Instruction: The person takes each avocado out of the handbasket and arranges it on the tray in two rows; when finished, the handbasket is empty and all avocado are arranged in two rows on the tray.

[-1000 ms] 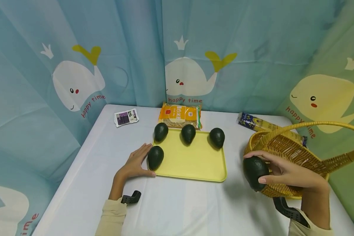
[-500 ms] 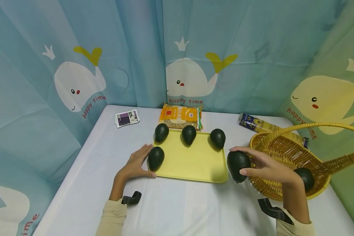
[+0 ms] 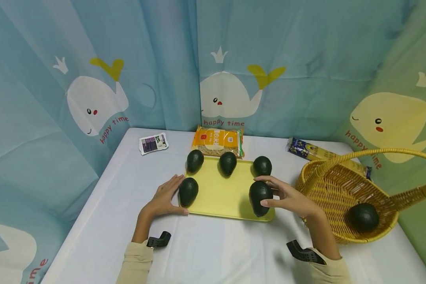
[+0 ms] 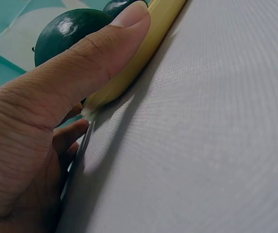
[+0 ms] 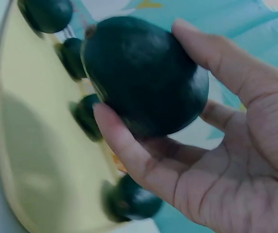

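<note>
My right hand [image 3: 287,199] grips a dark green avocado [image 3: 260,198] over the right front corner of a yellow tray [image 3: 223,197]. In the right wrist view, thumb and fingers wrap the avocado [image 5: 146,77], which hangs above the tray. My left hand [image 3: 164,199] lies at the tray's left front corner, fingers extended along the left side and thumb at the front rim. Beside it an avocado [image 3: 188,192] sits on the tray. Along the tray's back edge are three more: a left avocado [image 3: 195,161], a middle avocado [image 3: 228,163] and a right avocado [image 3: 262,165].
At the right stands a wicker basket [image 3: 333,213] with a tall handle and one avocado [image 3: 363,217] inside. Behind it lies a long blue-and-yellow packet [image 3: 310,150]. An orange bag of grain [image 3: 218,141] touches the tray's back, and a small white-and-purple packet [image 3: 154,143] lies back left.
My right hand has carried its avocado leftward from the basket to over the tray's right front corner. The avocado inside the basket has come into full view. My left hand stays in place.
</note>
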Action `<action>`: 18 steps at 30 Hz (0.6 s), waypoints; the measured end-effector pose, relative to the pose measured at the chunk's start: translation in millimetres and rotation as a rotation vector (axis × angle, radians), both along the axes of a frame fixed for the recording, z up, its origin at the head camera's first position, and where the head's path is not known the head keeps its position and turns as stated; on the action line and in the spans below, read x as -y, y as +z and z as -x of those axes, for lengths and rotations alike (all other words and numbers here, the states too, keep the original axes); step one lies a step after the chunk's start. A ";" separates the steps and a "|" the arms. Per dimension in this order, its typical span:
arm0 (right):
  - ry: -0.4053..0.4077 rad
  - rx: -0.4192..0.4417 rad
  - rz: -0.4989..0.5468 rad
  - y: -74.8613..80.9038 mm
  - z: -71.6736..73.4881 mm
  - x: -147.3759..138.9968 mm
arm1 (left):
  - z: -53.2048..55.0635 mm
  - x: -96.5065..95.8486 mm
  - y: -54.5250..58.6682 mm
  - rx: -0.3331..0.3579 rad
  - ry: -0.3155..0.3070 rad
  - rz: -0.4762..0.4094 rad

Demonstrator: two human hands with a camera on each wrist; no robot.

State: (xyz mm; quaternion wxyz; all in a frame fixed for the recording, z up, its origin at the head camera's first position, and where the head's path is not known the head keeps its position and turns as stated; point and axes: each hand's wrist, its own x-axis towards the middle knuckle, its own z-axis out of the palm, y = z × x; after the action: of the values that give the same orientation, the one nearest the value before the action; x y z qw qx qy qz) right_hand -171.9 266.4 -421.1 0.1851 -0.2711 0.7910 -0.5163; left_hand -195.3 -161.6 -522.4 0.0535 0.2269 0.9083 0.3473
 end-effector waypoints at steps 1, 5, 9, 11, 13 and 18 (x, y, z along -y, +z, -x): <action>-0.022 0.016 -0.005 -3.6 1.1 3.7 | -0.1 0.1 -0.4 0.001 -0.001 0.002; -0.092 0.077 -0.010 -18.5 6.3 18.4 | -1.0 0.7 -2.1 0.003 -0.004 0.012; -0.126 0.152 -0.009 -31.6 11.4 32.9 | -1.5 0.3 -1.9 0.001 -0.004 0.005; -0.126 0.182 -0.006 -36.3 13.1 39.8 | -1.8 -0.2 -0.7 0.004 -0.004 -0.003; -0.129 0.196 -0.009 -39.8 14.9 46.3 | -2.2 -0.6 0.7 0.009 -0.003 -0.008; -0.146 0.197 -0.037 -41.6 21.3 59.6 | -0.1 -0.4 2.0 0.005 -0.002 0.005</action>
State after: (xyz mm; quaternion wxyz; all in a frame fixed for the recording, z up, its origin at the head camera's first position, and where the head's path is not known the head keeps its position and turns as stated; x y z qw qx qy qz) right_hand -193.1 206.8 -462.6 0.2287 -0.1570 0.7959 -0.5381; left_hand -195.2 -161.2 -520.4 0.0567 0.2268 0.9087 0.3458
